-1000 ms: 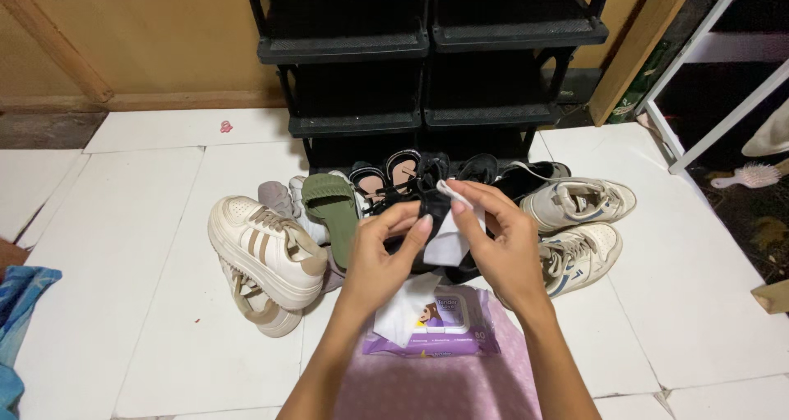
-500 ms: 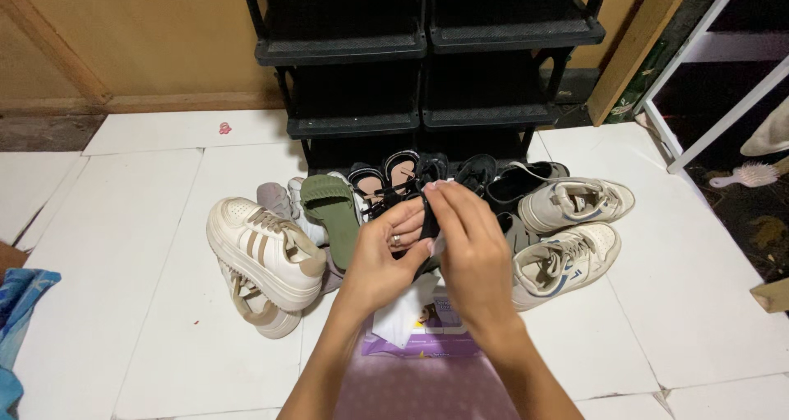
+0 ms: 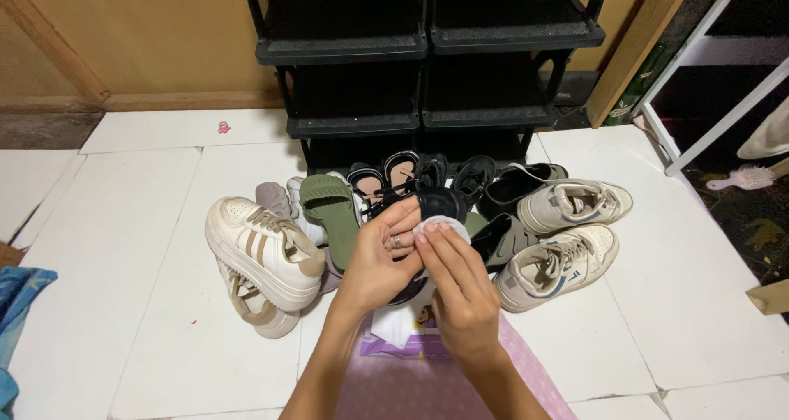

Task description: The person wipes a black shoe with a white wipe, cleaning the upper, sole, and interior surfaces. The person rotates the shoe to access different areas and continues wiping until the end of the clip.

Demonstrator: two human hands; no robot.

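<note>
Nearest, purple soft pack of wet wipes (image 3: 393,343) on the pink-clad lap; above it, left hand (image 3: 380,260) gripping a black shoe (image 3: 434,208), right hand (image 3: 460,284) pinching a white wet wipe (image 3: 442,227) against it. Best done bracing firmly, rubbing in short strokes. Since half a second ago, right hand lowered; behind, cream laced sneakers (image 3: 265,251).

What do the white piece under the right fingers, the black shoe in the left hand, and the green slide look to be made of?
White piece: likely a soft nonwoven wet wipe; it bends limply over the shoe.
Black shoe: smooth, slightly glossy, probably synthetic leather or rubber; I can't tell which.
Green slide: matte moulded foam or rubber, judging by its ribbed, seamless strap.
</note>
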